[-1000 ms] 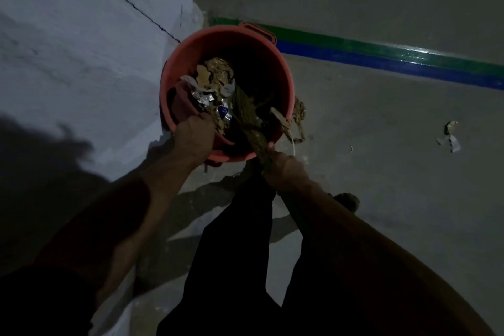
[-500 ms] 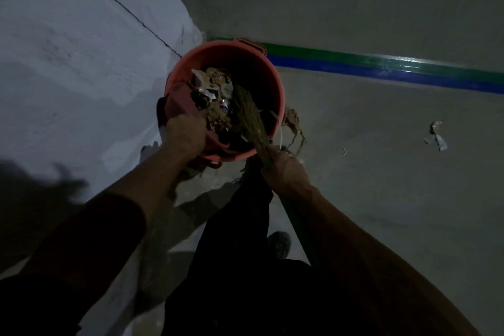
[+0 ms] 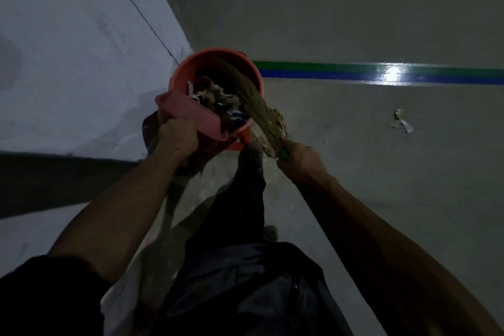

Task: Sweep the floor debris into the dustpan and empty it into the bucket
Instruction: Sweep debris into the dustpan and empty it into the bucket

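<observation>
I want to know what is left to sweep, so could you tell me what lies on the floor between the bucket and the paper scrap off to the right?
In the head view, bare grey floor lies between the bucket and the paper scrap, apart from one tiny fleck.

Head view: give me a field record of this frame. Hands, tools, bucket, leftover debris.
left hand: grips the pink plastic dustpan, tilted over the bucket rim
right hand: grips the straw hand broom by its green handle, bristles reaching into the bucket
round orange plastic bucket: on the grey floor at the wall corner
paper and wrapper debris: piled at the dustpan's mouth, inside the bucket opening
stray paper scrap: on the floor, right of the bucket, unswept
green and blue floor stripe: runs right from behind the bucket
</observation>
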The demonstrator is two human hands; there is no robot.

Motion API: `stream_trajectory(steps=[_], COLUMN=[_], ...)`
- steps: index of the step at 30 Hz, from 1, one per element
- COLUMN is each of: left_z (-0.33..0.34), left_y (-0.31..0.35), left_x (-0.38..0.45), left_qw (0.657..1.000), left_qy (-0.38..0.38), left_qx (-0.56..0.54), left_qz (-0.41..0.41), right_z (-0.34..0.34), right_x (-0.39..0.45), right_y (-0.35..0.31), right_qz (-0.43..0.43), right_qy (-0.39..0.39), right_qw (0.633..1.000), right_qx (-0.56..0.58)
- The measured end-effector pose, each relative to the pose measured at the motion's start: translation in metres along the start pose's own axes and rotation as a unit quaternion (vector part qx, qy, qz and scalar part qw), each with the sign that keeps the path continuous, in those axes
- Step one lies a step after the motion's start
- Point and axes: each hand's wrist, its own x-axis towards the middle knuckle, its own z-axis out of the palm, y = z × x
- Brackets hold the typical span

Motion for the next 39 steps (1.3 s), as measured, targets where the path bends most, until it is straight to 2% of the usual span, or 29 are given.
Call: stream_trajectory(steps=[5,10,14,20,26,32,39], left_z=[0.009,0.026,0.042,0.055,0.047,0.044,0.074], left_y=[0.008,0.021,0.029,0.04,0.052,0.072,0.1], left_x=[-0.061,-0.102,-0.126,-0.158,-0.164,-0.126,-0.061], left_qw=[0.999,0.996,0.993,0.988,0.988,0.99,0.983], left_qy=[0.009,0.019,0.058,0.099,0.085,0.025,-0.046], left_qx=[-0.051,-0.081,-0.105,-0.111,-0.106,-0.006,0.025], left_qz=[-0.007,-0.01,-0.003,0.031,0.078,0.142,0.179], right_z=[0.0,0.003,0.006,0.014,0.011,0.005,0.016], right_x=[-0.069,-0.122,-0.152,-0.177,-0.176,-0.138,-0.067], right_y=[0.021,0.05,0.071,0.09,0.096,0.109,0.135], right_qz=[0.054,0.107,0.128,0.138,0.166,0.203,0.229], right_qy=[0.001,0.021,0.03,0.035,0.041,0.032,0.002], right_qw=[0.983,0.922,0.885,0.87,0.876,0.884,0.899], right_qx=[0.175,0.371,0.447,0.471,0.45,0.42,0.373])
